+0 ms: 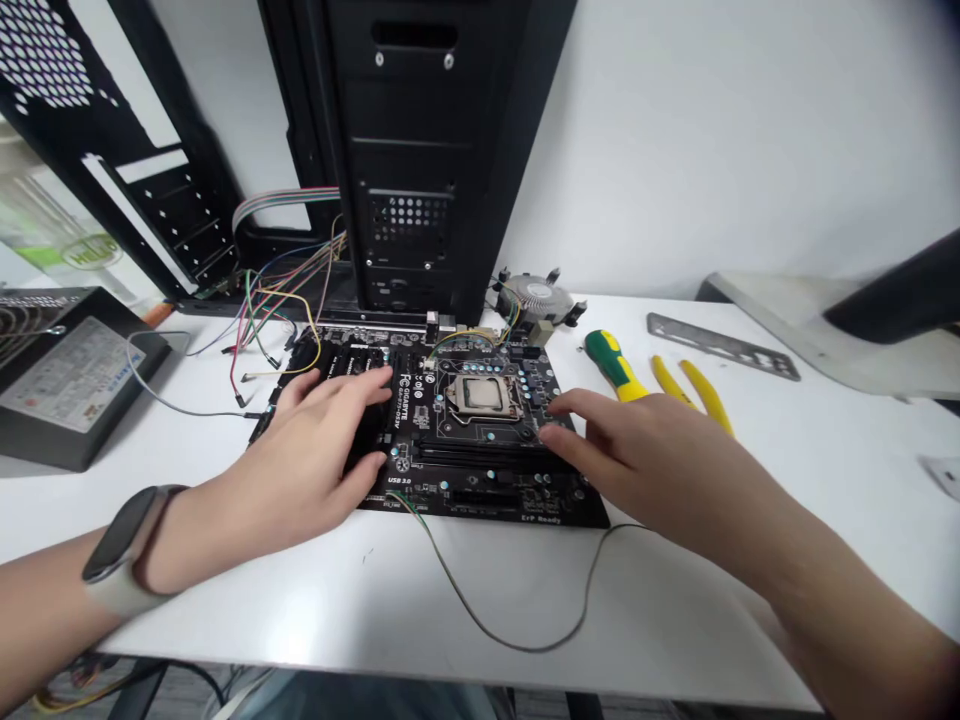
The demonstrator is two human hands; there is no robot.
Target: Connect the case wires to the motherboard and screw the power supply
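A black Gigabyte motherboard lies flat on the white table, and a silver processor sits in its socket. Over the board's left part rests my left hand, fingers stretched across the expansion slots, holding nothing. At the right edge of the board is my right hand, its thumb and fingers apart beside the socket. Whether those fingertips touch the board I cannot tell. Behind the board's back right corner stands a CPU cooler, its thin wires running onto the board. A grey cable loops in front of the board.
A black computer case stands open behind, with loose coloured wires. A power supply sits at left. To the right are a green-and-yellow screwdriver, yellow-handled pliers, a metal I/O shield and a stand base.
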